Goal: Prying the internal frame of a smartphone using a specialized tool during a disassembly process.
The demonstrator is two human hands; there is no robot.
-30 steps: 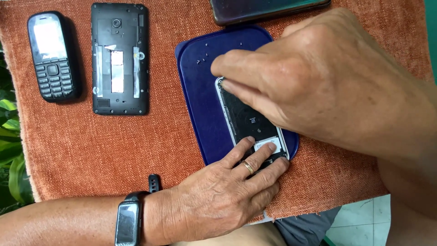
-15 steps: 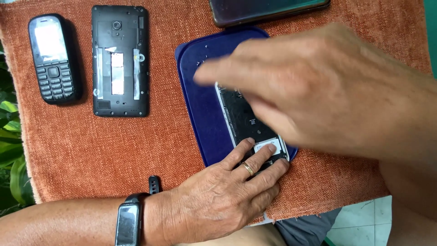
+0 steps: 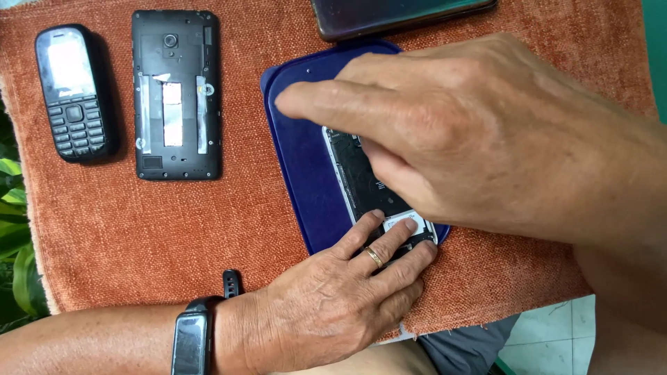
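On blue tray [image 3: 295, 149], left hand [image 3: 333, 305] fingertips pressing opened phone [image 3: 361, 177] — grip flat, right hand [image 3: 479, 132] hovering above — fingers apart.

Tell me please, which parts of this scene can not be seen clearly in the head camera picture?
- Opened phone on the blue tray: its upper and right parts are hidden by the right hand; its lower end is covered by the left hand fingers.
- Dark phone at the top: cut off by the picture edge.
- Keypad phone: its keys are too small to read.

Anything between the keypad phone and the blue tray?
Head view: an opened black phone, back cover off, lies between the keypad phone and the blue tray.
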